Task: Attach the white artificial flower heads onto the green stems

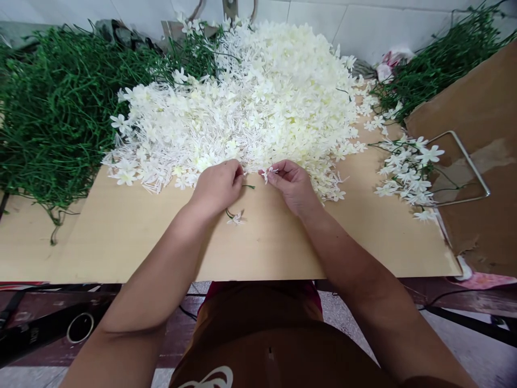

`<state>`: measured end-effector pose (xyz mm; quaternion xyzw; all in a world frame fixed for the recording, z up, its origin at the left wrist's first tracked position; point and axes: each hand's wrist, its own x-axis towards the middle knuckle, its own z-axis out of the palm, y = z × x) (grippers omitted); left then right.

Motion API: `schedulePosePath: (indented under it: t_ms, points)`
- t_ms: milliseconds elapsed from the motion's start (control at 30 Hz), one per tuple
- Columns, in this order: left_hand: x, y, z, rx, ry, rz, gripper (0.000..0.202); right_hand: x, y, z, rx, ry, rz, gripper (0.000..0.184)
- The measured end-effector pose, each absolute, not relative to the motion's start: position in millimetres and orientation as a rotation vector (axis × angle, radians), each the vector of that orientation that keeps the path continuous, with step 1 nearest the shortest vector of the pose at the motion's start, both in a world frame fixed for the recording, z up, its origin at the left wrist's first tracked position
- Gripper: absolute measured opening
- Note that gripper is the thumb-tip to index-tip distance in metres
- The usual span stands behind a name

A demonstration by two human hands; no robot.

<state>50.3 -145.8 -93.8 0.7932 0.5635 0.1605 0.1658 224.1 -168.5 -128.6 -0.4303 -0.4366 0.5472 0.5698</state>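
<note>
My left hand (pixel 218 186) is closed around a thin green artificial flower stem (pixel 249 186); one tip pokes out by the thumb. Below that hand, a white flower (pixel 236 217) hangs on a green branch, apparently part of the same stem. Between the thumb and fingers of my right hand (pixel 294 186) is a small white artificial flower (pixel 266 174), pinched a short way right of the left hand. Both hands are at the front edge of a large heap of loose white flowers (pixel 242 118), whose thin pale stalks show among the petals.
Green artificial stems (pixel 68 113) are piled on the left, with another bunch (pixel 440 75) at the back right. A cluster of flowered stems (pixel 412 167) lies on the right by a bent metal wire (pixel 470 161) and a cardboard box (pixel 476 140). The board's front edge (pixel 258 279) faces me.
</note>
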Motion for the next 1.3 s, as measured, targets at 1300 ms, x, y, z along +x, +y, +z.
schedulePosePath:
  t_ms: [1300]
  points:
    - [57.7,-151.7,-99.6,1.484,1.078,0.831,0.013,227.2,-176.8,-114.9,-0.905,-0.804,1.626,0.040]
